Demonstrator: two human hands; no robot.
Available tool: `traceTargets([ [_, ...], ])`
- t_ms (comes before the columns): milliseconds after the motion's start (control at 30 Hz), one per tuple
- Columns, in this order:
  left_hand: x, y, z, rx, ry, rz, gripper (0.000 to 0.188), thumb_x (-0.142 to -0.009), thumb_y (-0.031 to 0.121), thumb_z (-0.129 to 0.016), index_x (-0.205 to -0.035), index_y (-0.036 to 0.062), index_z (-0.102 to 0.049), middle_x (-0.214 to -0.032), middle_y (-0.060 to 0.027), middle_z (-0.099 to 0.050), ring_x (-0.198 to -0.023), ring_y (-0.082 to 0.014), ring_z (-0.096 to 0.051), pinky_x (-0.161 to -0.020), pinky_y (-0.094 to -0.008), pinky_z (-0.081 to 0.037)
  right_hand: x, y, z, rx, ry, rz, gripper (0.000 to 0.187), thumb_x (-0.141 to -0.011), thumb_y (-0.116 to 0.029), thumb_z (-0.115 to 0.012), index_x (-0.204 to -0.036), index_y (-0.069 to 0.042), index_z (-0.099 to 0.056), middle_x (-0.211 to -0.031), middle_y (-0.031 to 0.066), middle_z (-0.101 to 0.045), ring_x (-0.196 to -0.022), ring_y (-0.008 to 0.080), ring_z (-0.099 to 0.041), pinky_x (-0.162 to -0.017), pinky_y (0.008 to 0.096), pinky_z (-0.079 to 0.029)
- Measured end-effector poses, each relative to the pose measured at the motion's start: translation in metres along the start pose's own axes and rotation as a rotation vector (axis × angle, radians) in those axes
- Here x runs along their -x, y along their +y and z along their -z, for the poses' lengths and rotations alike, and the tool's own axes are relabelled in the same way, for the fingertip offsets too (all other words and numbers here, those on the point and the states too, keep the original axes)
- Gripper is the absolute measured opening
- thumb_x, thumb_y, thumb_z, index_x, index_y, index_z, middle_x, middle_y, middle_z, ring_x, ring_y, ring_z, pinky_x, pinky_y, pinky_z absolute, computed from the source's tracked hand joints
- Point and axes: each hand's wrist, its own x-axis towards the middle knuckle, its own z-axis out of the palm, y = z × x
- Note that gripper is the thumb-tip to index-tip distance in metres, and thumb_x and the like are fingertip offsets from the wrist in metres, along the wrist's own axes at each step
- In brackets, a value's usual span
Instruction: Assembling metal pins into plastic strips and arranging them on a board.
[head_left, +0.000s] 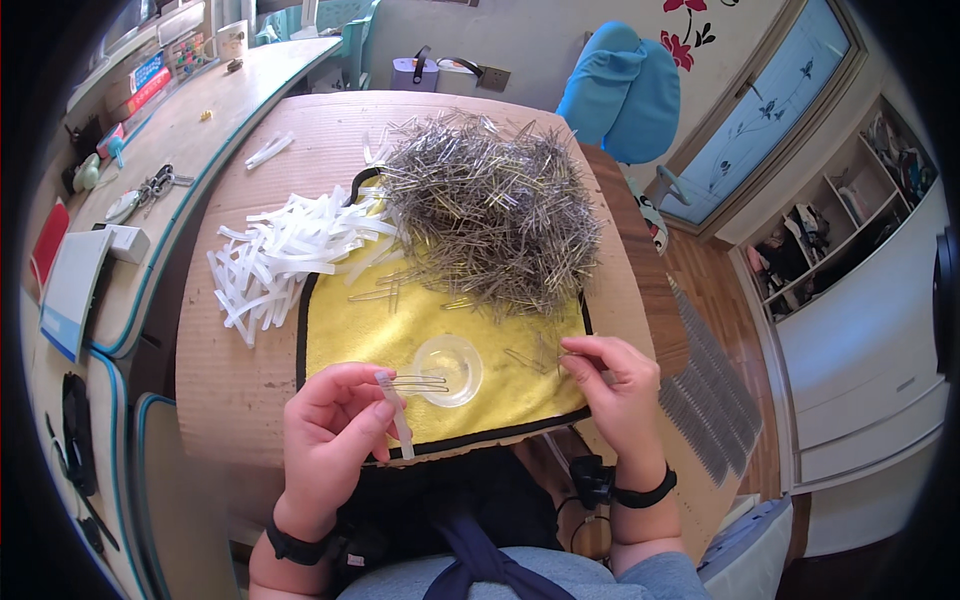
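Note:
My left hand (335, 430) pinches a white plastic strip (398, 420) between thumb and fingers. A few U-shaped wire pins (425, 383) stick out from the strip's upper end, pointing right over a clear round dish (462, 372). Right of the dish, my right hand (618, 385) has thumb and forefinger closed on a thin wire pin, mostly hidden by the fingertips. A couple of loose pins lie on the yellow cloth (400, 340) beside those fingertips. A large heap of wire pins (495, 210) covers the cloth's far part.
A pile of white plastic strips (290, 255) lies left of the pin heap on the cardboard (225, 400). Rows of grey pin-like pieces (715, 390) are laid out at the right. A desk (185, 200) with keys stands at left, a blue-covered chair (622, 95) beyond.

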Motion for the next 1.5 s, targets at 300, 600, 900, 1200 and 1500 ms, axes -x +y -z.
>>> traceTargets([
  [300, -0.001, -0.001, -0.001, 0.003, -0.001, -0.022, 0.023, -0.078, -0.004, -0.051, -0.102, -0.0014, -0.052, -0.081, -0.0122, -0.060, -0.062, -0.0099, -0.057, -0.044, -0.0161, -0.043, -0.009, -0.006, 0.031, -0.067, 0.026, -0.156, 0.008, -0.069, 0.000, -0.064, -0.076, 0.000, -0.062, -0.067, 0.0094, -0.059, -0.060, 0.0164, -0.055, -0.056, 0.0253, -0.043],
  [600, 0.000, -0.002, 0.001, 0.043, 0.028, -0.013, 0.024, -0.078, -0.004, -0.053, -0.102, -0.0014, -0.052, -0.085, -0.0099, -0.059, -0.065, -0.0106, -0.058, -0.046, -0.0172, -0.044, -0.006, -0.030, -0.016, 0.077, -0.198, 0.329, 0.016, -0.068, 0.006, -0.059, -0.083, 0.000, -0.057, -0.070, 0.0102, -0.057, -0.064, 0.0248, -0.055, -0.057, 0.0311, -0.045],
  [900, 0.000, 0.000, 0.001, 0.052, 0.021, -0.003, 0.025, -0.078, -0.003, -0.054, -0.104, -0.0018, -0.052, -0.084, -0.0069, -0.057, -0.065, -0.0107, -0.059, -0.046, -0.0169, -0.044, -0.009, -0.042, -0.058, -0.206, -0.039, 0.356, 0.019, -0.063, 0.004, -0.065, -0.080, -0.005, -0.063, -0.067, 0.0063, -0.058, -0.064, 0.0199, -0.053, -0.057, 0.0275, -0.041],
  [1200, -0.001, -0.002, 0.003, 0.072, -0.023, -0.024, 0.026, -0.079, -0.002, -0.054, -0.105, -0.0017, -0.052, -0.084, -0.0076, -0.057, -0.066, -0.0107, -0.059, -0.046, -0.0172, -0.045, -0.009, -0.041, -0.062, -0.046, -0.031, 0.445, 0.021, -0.061, 0.003, -0.067, -0.080, -0.007, -0.064, -0.065, 0.0034, -0.055, -0.064, 0.0187, -0.050, -0.059, 0.0277, -0.038],
  [1500, 0.001, 0.004, -0.002, 0.034, 0.027, 0.076, 0.020, -0.078, 0.000, -0.056, -0.097, -0.0035, -0.054, -0.080, -0.0086, -0.060, -0.059, -0.0084, -0.057, -0.045, -0.0168, -0.043, 0.005, -0.042, -0.064, -0.488, 0.101, 0.226, 0.021, -0.066, 0.007, -0.065, -0.076, -0.005, -0.052, -0.074, 0.0072, -0.061, -0.068, 0.0175, -0.053, -0.060, 0.0256, -0.043],
])
